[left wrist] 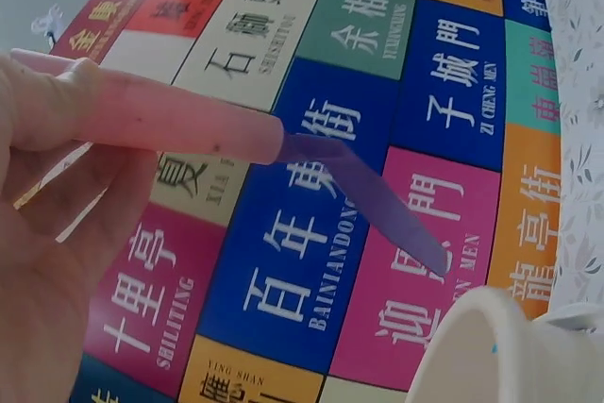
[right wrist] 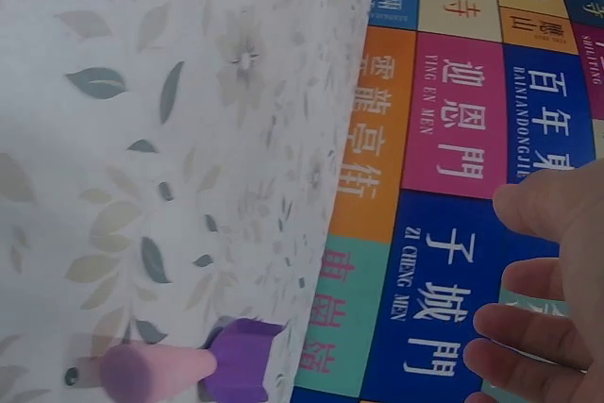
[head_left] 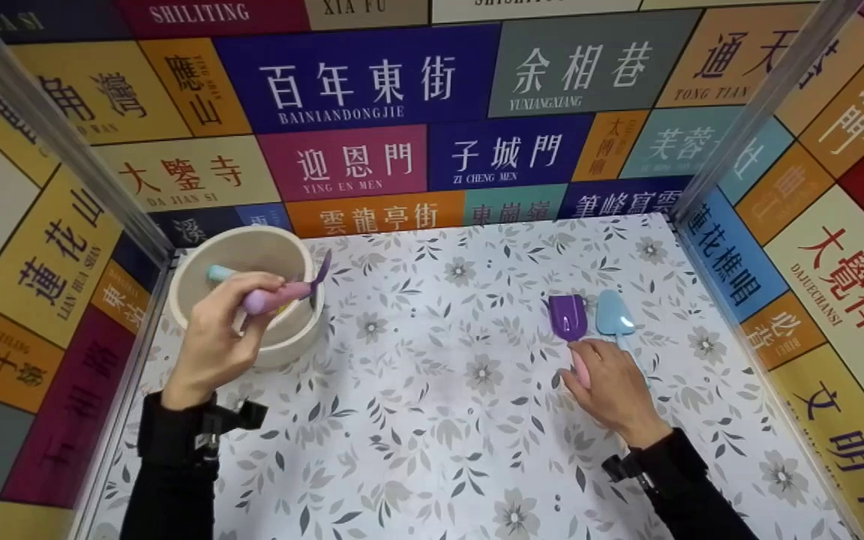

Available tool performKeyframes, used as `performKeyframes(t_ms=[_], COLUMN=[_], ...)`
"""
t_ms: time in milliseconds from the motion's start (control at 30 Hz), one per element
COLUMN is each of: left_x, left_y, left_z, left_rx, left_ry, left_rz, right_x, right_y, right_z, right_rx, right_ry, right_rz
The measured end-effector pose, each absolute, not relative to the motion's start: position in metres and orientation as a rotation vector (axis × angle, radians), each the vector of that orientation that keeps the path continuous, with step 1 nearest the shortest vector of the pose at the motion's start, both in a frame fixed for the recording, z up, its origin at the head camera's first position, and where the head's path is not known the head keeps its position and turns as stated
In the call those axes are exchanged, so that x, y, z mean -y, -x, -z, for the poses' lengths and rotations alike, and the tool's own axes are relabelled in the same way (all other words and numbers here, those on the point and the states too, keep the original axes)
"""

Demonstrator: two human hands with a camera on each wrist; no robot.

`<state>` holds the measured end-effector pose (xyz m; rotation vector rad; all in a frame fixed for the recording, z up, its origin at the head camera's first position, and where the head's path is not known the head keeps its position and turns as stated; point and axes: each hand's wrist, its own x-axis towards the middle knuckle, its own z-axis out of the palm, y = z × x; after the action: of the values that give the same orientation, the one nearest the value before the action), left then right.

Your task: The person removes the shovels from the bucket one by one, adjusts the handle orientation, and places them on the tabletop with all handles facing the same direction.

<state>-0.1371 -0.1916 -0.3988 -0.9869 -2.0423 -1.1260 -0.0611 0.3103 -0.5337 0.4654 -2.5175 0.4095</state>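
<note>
My left hand holds a toy shovel by its pink handle, above a cream bucket. Its purple blade points out past the bucket's right rim. My right hand hovers over a second toy shovel with a purple scoop and pink handle. In the right wrist view, the fingers are loosely bent and apart from that handle. Right beside lies a light blue toy trowel, its handle partly hidden by the right hand.
A light blue handle end shows inside the bucket. The tabletop has a floral cover. Walls with coloured lettered panels stand at the back and both sides, with clear posts at the corners.
</note>
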Motion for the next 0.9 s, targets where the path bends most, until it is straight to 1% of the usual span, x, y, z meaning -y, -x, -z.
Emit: performKeyframes(t_ms=[267,667,900], left_x=[0.16,0.1,0.073], left_y=[0.132,0.126,0.12], left_z=[0.417,0.452,0.466], left_rx=[2.006,1.886,1.886], left_ry=[1.166,1.428,1.506], left_rz=[1.088,1.156,1.19], right_x=[-0.289,-0.237,-0.206], right_y=[0.074,0.088,0.092], right_z=[0.519,0.506,0.505], right_rx=[2.424,2.286,2.227], right_ry=[-0.587,-0.825,-0.968], right_rz=[-0.468,-0.641,-0.736])
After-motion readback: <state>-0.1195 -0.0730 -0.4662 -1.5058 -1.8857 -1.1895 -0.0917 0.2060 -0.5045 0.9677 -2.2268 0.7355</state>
